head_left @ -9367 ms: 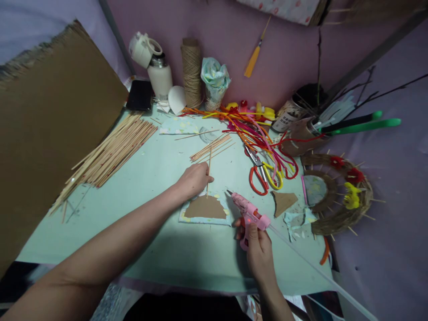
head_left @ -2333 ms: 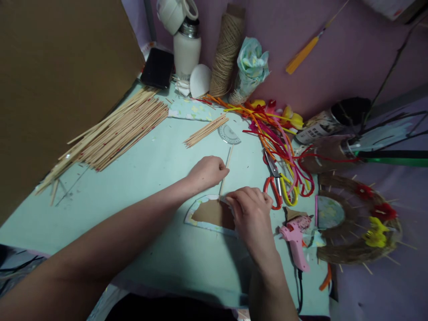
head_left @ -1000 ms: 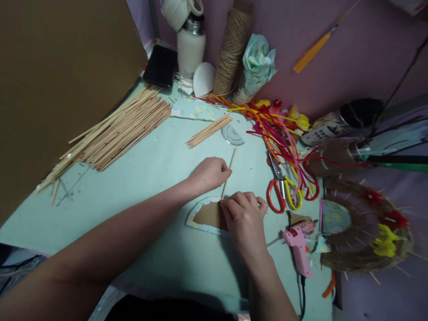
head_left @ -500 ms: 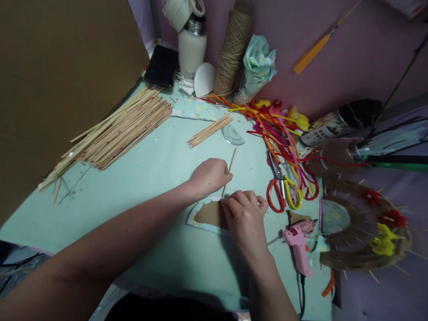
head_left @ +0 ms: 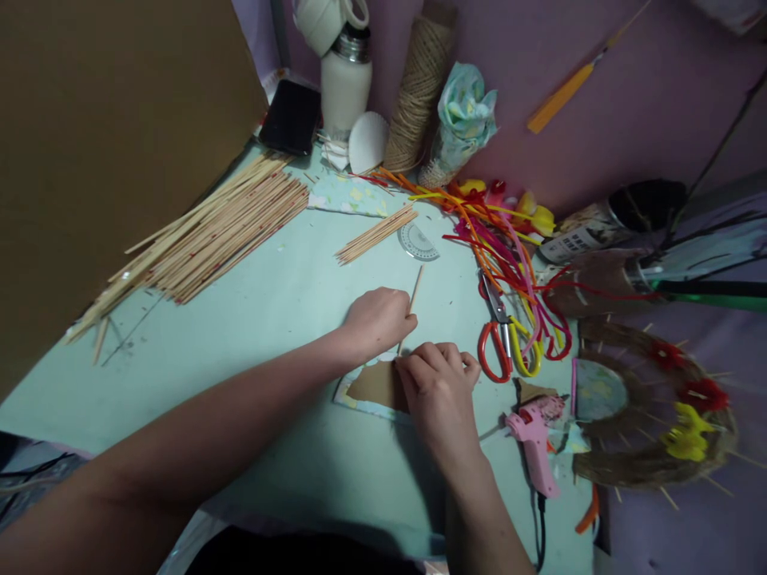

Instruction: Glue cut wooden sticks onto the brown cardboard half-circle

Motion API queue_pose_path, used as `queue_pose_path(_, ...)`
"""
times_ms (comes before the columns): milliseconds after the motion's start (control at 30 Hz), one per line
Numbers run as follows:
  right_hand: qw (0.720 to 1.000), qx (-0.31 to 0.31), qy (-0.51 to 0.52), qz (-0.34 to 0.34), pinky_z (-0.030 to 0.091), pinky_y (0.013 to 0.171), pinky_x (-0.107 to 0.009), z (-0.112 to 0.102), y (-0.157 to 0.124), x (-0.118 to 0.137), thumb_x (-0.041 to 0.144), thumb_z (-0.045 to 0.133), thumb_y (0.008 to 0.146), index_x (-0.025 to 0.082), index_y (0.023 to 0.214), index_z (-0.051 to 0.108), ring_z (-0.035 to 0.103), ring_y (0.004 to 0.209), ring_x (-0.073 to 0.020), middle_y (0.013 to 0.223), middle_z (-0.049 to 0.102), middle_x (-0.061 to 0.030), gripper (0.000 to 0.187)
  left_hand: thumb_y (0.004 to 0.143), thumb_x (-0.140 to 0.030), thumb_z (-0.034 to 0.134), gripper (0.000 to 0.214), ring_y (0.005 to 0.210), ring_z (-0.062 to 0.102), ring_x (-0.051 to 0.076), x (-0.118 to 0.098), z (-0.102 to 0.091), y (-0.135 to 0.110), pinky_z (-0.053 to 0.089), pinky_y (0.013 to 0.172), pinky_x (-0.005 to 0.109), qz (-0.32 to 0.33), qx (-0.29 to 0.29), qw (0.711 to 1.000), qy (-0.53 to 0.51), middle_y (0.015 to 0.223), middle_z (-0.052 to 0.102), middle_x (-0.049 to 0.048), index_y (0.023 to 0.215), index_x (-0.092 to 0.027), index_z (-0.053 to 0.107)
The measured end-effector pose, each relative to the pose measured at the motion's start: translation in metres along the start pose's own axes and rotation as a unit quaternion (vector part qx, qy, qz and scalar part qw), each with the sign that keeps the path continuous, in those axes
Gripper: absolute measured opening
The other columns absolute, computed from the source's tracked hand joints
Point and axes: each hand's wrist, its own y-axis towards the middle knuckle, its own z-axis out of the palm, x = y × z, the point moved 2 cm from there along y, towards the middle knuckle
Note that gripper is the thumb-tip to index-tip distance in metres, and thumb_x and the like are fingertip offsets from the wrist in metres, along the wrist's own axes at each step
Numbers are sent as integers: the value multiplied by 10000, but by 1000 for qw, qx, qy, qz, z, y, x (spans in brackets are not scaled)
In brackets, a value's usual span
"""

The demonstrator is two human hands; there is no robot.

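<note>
Left hand (head_left: 382,321) is pinching a slim stick (head_left: 418,289); right hand (head_left: 439,387), grip unclear, is half-hiding fabric-edged card (head_left: 377,386), scissors (head_left: 496,303) lying right.

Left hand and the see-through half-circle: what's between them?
In the head view, part of the stick that the left hand pinches juts toward the protractor, its tip stopping just short; table shows in the gap.

Cloth-edged cardboard piece (head_left: 375,385) hidden along its right by right hand (head_left: 440,387), stick (head_left: 418,285) partly covered by left hand (head_left: 382,319), bottle lid (head_left: 319,24) cut off by top edge, protractor (head_left: 418,243) markings too small to read
</note>
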Motion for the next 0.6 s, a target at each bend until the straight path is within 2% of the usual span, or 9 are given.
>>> queue_pose_path(600, 1000, 10, 2, 5, 237, 813, -380, 0, 0, 0, 217, 582, 943, 212, 732, 668, 483, 846, -190, 765, 643, -13, 228, 821, -290, 510, 215, 765, 673, 235, 1, 2, 0, 452, 629, 298, -1, -7, 1000, 9, 777, 717, 80, 780, -193, 698)
